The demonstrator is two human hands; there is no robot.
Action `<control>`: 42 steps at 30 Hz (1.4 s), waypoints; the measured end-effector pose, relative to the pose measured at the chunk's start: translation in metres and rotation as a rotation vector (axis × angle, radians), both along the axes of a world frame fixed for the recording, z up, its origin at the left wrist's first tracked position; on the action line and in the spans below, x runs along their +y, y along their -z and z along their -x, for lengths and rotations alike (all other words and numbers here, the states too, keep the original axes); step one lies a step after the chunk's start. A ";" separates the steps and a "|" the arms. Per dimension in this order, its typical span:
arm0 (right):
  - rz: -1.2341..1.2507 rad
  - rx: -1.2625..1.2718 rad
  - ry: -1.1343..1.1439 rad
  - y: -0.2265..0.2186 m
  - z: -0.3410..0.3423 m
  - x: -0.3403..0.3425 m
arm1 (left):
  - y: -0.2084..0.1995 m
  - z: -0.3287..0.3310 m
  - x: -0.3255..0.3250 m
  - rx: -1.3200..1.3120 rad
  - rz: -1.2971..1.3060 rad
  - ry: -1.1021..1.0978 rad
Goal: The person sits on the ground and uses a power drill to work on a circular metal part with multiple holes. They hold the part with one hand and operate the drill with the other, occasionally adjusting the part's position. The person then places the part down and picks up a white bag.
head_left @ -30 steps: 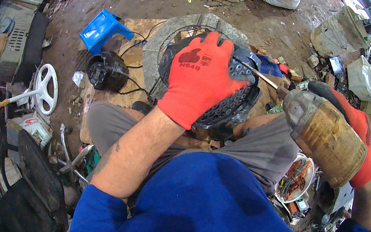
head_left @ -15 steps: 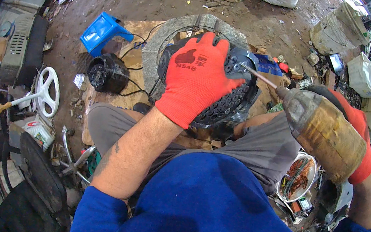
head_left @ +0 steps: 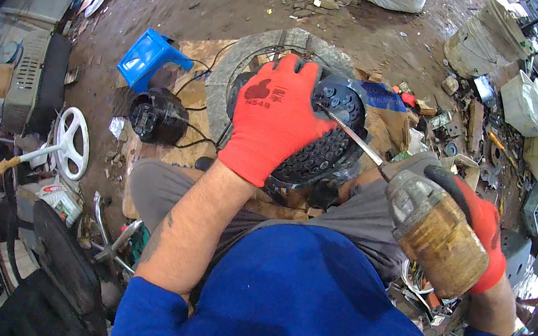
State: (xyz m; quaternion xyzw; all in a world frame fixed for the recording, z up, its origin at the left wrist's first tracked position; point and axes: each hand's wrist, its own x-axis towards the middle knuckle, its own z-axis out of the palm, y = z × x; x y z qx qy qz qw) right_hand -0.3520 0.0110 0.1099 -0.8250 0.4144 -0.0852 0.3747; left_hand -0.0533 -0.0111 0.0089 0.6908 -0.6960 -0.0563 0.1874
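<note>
My left hand [head_left: 275, 117], in a red work glove, grips the top and side of a black round plastic part [head_left: 316, 153] studded with small ring-shaped sockets. Its fingers curl over the far edge and the thumb points right. My right hand [head_left: 490, 236], gloved in red and black, is wrapped round a worn, yellowish-brown power drill [head_left: 439, 239]. From the drill a long thin metal bit [head_left: 356, 136] reaches left, its tip at the sockets beside my left thumb. Whether the tip sits in a screw cannot be made out. The black part rests in front of a grey stone slab [head_left: 222, 84].
Left of the slab are a blue plastic stool [head_left: 149, 60] and a black motor-like unit [head_left: 157, 115] with cables. A white wheel [head_left: 72, 143] and a black chair [head_left: 55, 275] stand farther left. Scrap metal, a white bin [head_left: 530, 103] and a dirty bucket [head_left: 486, 44] crowd the right.
My right hand and the drill have moved left and down, and the bit now points more steeply up toward the sockets. My left hand keeps its hold, shifted slightly in view.
</note>
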 end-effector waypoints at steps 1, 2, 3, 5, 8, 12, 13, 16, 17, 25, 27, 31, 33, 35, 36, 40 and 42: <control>-0.005 -0.002 0.005 0.000 0.002 0.005 | 0.000 0.000 0.000 0.020 0.023 0.013; 0.082 -0.051 0.011 0.016 0.014 0.013 | 0.002 0.000 0.000 0.039 0.045 0.025; 0.039 -0.091 0.066 0.022 0.017 0.019 | 0.003 0.000 0.000 0.056 0.068 0.037; -0.046 -0.163 0.177 0.030 0.023 0.030 | 0.005 0.000 0.001 0.107 0.187 0.096; -0.158 -0.241 0.363 0.045 0.033 0.047 | 0.008 -0.008 0.000 0.022 0.256 0.344; 0.273 -0.085 0.073 0.060 0.058 0.049 | 0.011 -0.013 -0.001 0.083 0.172 0.420; 0.370 -0.092 0.013 0.063 0.064 0.048 | 0.009 -0.014 0.000 0.075 0.168 0.430; 0.335 -0.208 0.062 0.074 0.069 0.056 | 0.007 -0.017 0.001 0.016 0.146 0.447; 0.274 -0.270 0.120 0.078 0.070 0.061 | 0.007 -0.018 0.000 0.054 0.168 0.450; 0.117 -0.221 0.423 0.117 0.118 0.099 | -0.008 0.002 0.018 -0.359 0.142 0.407; 0.015 -0.312 0.520 0.120 0.119 0.100 | -0.006 0.018 0.031 -0.429 0.062 0.452; -0.011 -0.374 0.539 0.122 0.117 0.098 | 0.039 0.034 0.056 -0.540 -0.105 0.664; 0.049 -0.347 0.477 0.131 0.121 0.100 | 0.064 0.045 0.068 -0.458 -0.154 0.642; 0.129 -0.278 0.397 0.126 0.113 0.096 | 0.090 0.048 0.076 -0.467 -0.163 0.602; 0.175 -0.224 0.361 0.123 0.110 0.095 | 0.097 0.053 0.075 -0.508 -0.142 0.589; 0.121 -0.221 0.346 0.128 0.110 0.095 | 0.104 0.053 0.071 -0.452 -0.137 0.558; 0.016 -0.282 0.408 0.128 0.107 0.097 | 0.103 0.054 0.069 -0.415 -0.121 0.534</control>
